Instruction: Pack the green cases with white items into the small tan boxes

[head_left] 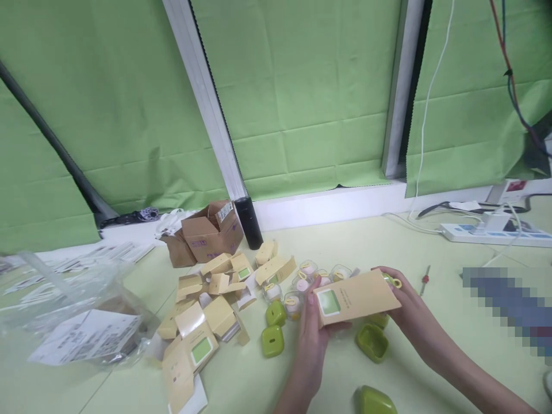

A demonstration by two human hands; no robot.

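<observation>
A tan cardboard box (362,299) with a green picture on its face is held up in front of me, slightly tilted. My left hand (314,322) grips its left end, thumb on the near side. At the right end, my right hand (399,293) is closed around the box's edge; a yellow-green loop (393,282) sticks out there by the fingers. Below the box lie an open green case half (373,342) and another green piece (376,401). Two green caps with slots, one a green cap (272,341), sit left of my left hand, near several clear round containers (292,303) with yellow loops.
Opened tan boxes (202,345) are heaped on the left. Behind them stand a brown carton (211,233) and a black cylinder (249,223). A plastic bag (86,316) lies far left. On the right are a white power strip (495,233) with cables and a small red-tipped tool (425,279).
</observation>
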